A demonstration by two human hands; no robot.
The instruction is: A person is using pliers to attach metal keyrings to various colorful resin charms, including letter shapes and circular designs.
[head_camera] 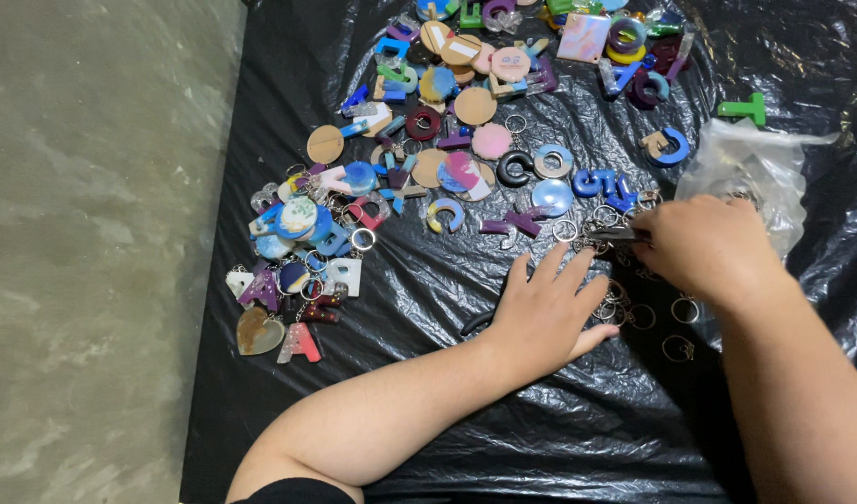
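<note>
Carefully: your right hand (708,247) is pinching, seemingly, a key ring (607,233); your flat, empty left hand (550,313) is risking scattering loose rings (678,348).

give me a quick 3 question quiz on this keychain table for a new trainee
1. True or false: the left hand lies flat, palm down, on the black plastic sheet.
2. Which piece lies apart near the clear plastic bag? A) green letter T B) brown heart C) red letter A
3. Fill in: loose metal ___ lie scattered around the right hand.

Key
1. True
2. A; the brown heart and red letter A sit at the lower left of the pile.
3. Key rings
</note>
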